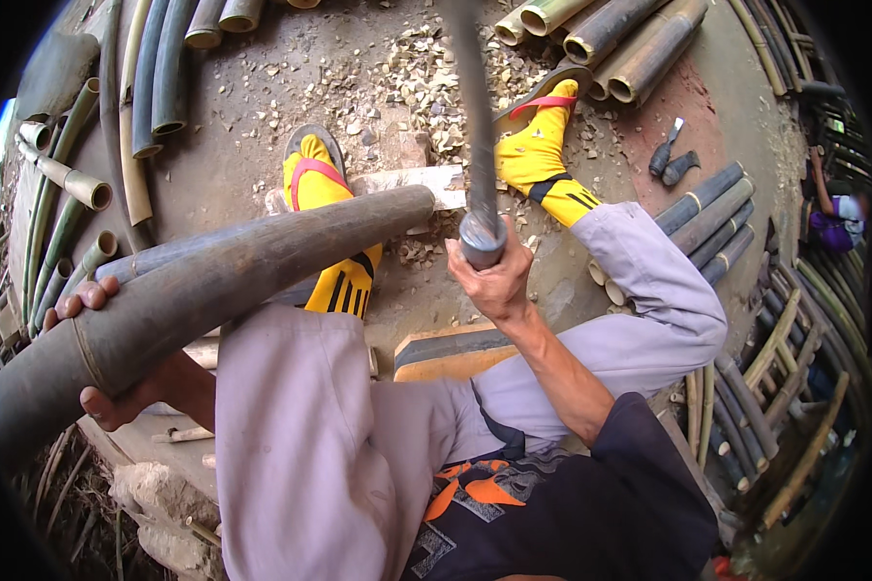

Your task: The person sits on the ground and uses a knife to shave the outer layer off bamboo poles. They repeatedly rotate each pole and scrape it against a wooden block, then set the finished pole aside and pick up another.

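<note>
Under the left hand [102,363], at the lower left of the head view, lies a thick grey-brown bamboo pole [223,281]; the hand is wrapped around it near its cut end, fingertips curling over the top and thumb below, so it is closed on the pole. From that hand the pole runs up and to the right across the person's lap, its far end resting beside a pale wooden block [407,181] and a foot in a yellow sock and red-strapped sandal [315,179]. To the right of it, the right hand [494,276] is clenched fully around the round grey handle of a long dark blade tool [475,126], which rises steeply away from the hand toward the top edge, blurred. Beyond that hand the other yellow-socked foot [543,145] rests on the dirt floor [252,116], which is strewn with pale bamboo chips [417,68]. Farther right of the right hand lie short bamboo lengths [707,218] and two small dark tools [673,160]; more green and grey bamboo poles [155,77] are stacked above the left hand.
</note>
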Demonstrator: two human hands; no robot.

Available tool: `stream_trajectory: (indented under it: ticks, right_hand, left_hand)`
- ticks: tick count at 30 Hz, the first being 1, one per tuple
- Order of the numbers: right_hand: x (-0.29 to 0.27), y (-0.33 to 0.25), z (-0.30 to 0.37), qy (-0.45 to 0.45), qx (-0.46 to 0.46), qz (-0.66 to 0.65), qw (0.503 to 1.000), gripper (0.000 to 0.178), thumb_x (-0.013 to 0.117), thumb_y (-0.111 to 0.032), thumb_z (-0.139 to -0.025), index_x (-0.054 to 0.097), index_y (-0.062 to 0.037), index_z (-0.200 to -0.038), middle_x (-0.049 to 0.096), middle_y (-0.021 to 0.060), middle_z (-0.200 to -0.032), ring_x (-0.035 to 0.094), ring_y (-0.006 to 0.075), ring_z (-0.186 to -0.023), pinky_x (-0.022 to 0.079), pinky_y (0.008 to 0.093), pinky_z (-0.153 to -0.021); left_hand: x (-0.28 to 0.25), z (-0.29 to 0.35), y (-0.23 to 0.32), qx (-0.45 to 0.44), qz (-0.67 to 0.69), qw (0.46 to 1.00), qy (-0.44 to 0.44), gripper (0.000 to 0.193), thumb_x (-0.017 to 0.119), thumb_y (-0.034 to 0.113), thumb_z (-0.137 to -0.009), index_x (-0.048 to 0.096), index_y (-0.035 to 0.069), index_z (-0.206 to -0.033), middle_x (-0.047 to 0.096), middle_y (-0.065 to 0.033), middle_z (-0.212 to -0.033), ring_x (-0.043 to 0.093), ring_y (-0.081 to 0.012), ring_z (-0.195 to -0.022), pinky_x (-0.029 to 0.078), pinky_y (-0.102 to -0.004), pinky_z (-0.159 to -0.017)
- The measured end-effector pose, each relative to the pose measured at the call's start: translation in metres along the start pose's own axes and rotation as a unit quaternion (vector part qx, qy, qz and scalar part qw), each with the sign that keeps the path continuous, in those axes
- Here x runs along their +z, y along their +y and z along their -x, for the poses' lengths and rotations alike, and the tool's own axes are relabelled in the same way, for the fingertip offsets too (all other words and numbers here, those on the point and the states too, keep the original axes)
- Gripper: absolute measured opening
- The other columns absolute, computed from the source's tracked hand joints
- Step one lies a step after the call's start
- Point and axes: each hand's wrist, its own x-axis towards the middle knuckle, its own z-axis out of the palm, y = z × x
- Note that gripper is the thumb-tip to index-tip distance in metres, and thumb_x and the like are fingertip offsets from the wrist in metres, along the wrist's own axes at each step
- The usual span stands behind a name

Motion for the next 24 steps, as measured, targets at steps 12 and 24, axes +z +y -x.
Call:
stream_trajectory:
  ticks: [12,24]
  right_hand:
    - [0.002,0.012,-0.002,-0.012,0.012,0.019,1.0,0.026,0.069,-0.007,-0.073,0.059,0.0002,-0.096,0.067,0.0118,-0.08,0.065,0.0213,-0.064,0.053,0.0313,-0.058]
    - [-0.002,0.011,0.0,-0.034,0.099,0.012,0.994,0.029,0.072,-0.009,-0.072,0.055,-0.0013,-0.094,0.067,0.0149,-0.076,0.067,0.0254,-0.065,0.055,0.0337,-0.057]
  left_hand:
    - [-0.006,-0.001,-0.002,0.016,-0.042,0.998,-0.033,0.081,0.065,0.048,-0.063,0.043,0.0,-0.124,0.049,-0.0153,-0.106,0.05,-0.0299,-0.099,0.039,-0.0469,-0.093]
    - [-0.005,-0.005,0.002,-0.015,0.019,0.999,-0.026,0.078,0.067,0.05,-0.066,0.044,0.002,-0.123,0.052,-0.0137,-0.099,0.053,-0.0289,-0.091,0.043,-0.045,-0.088]
